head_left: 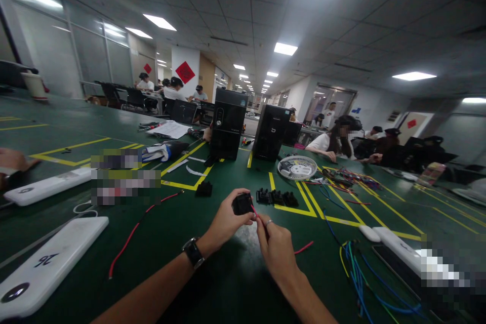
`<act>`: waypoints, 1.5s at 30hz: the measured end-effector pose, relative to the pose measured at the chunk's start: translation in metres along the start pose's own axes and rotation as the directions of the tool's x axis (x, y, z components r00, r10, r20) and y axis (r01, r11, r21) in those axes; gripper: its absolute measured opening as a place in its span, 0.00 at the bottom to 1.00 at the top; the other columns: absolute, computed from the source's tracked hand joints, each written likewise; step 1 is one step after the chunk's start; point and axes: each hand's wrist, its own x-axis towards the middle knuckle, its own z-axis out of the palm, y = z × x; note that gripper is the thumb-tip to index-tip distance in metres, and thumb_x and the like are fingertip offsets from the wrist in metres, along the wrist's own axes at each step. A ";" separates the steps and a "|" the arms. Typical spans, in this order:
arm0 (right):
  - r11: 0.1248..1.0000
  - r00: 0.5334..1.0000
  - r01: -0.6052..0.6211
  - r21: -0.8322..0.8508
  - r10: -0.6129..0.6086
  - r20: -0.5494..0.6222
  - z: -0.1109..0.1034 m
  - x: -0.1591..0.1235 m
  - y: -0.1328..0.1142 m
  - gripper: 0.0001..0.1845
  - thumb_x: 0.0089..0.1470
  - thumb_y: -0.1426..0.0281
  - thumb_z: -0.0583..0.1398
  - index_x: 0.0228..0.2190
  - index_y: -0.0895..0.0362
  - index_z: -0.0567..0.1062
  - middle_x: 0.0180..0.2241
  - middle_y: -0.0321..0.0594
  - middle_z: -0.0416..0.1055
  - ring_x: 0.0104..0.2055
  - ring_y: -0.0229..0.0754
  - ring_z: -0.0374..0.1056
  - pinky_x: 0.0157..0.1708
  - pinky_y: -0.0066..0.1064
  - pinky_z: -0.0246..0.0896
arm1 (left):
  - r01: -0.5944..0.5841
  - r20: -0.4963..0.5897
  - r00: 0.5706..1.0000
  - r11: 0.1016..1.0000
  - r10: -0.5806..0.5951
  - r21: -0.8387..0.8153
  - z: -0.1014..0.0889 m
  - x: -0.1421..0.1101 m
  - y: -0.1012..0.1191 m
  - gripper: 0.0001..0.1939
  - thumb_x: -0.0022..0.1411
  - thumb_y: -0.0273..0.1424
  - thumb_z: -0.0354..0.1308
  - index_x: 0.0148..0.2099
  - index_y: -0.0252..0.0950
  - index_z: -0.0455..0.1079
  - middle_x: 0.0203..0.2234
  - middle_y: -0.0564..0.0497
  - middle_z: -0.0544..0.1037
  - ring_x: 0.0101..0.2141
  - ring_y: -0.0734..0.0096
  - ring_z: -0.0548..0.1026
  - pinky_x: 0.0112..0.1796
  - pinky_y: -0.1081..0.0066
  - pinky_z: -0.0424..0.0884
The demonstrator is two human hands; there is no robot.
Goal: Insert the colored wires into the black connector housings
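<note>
Black, a small boxy plastic part (242,204), sits pinched in the left hand (232,215) at lower centre of the frame; right beside it, the right hand (276,243) grips a thin red wire (255,211) against it, blue wires (357,273) lying lower right.

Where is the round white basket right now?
In the head view, the round white basket sits right of centre on the green table, just beyond the black parts and near the right-hand computer tower.
</note>
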 end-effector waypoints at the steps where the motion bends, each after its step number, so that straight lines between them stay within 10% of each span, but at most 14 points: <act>1: 1.000 1.000 0.000 -0.005 0.000 0.001 0.001 0.000 0.000 0.14 0.62 0.69 0.48 0.41 0.58 0.72 0.29 0.42 0.76 0.29 0.41 0.73 0.30 0.26 0.60 | 0.001 0.007 1.000 1.000 -0.001 0.004 0.000 0.000 0.000 0.28 0.47 0.27 0.64 0.52 0.39 0.63 0.46 0.43 0.70 0.43 0.57 0.73 0.33 0.64 0.76; 12: 0.988 0.999 0.038 -0.150 -0.037 0.013 0.003 0.000 0.003 0.15 0.62 0.70 0.48 0.43 0.59 0.72 0.30 0.43 0.77 0.28 0.40 0.73 0.28 0.26 0.59 | 0.073 0.058 0.996 0.970 -0.061 -0.233 0.001 -0.003 0.008 0.19 0.57 0.36 0.57 0.50 0.38 0.63 0.49 0.43 0.69 0.43 0.59 0.74 0.41 0.57 0.74; 24: 0.988 0.997 0.058 -0.144 -0.051 0.054 0.004 -0.005 -0.017 0.15 0.63 0.70 0.47 0.39 0.58 0.73 0.27 0.41 0.76 0.26 0.40 0.73 0.26 0.27 0.57 | -0.026 -0.112 0.994 0.998 0.020 -0.050 0.001 -0.004 0.010 0.13 0.54 0.36 0.59 0.41 0.36 0.67 0.38 0.45 0.75 0.29 0.65 0.77 0.30 0.65 0.75; 37: 1.000 0.998 0.008 -0.029 -0.007 0.061 0.014 -0.004 -0.012 0.16 0.63 0.69 0.47 0.41 0.59 0.73 0.29 0.44 0.77 0.28 0.41 0.73 0.27 0.26 0.57 | -0.098 -0.064 0.994 0.992 0.093 -0.084 0.003 -0.006 0.015 0.14 0.56 0.36 0.58 0.43 0.35 0.67 0.40 0.44 0.75 0.28 0.65 0.78 0.31 0.64 0.75; 45: 0.982 0.996 -0.043 0.185 0.028 0.086 0.008 -0.003 -0.021 0.16 0.63 0.70 0.46 0.34 0.58 0.72 0.27 0.39 0.74 0.27 0.39 0.71 0.29 0.25 0.57 | 0.081 0.022 0.997 0.896 -0.079 -0.438 0.001 -0.003 0.017 0.26 0.58 0.46 0.53 0.54 0.37 0.59 0.33 0.46 0.76 0.28 0.65 0.76 0.30 0.66 0.71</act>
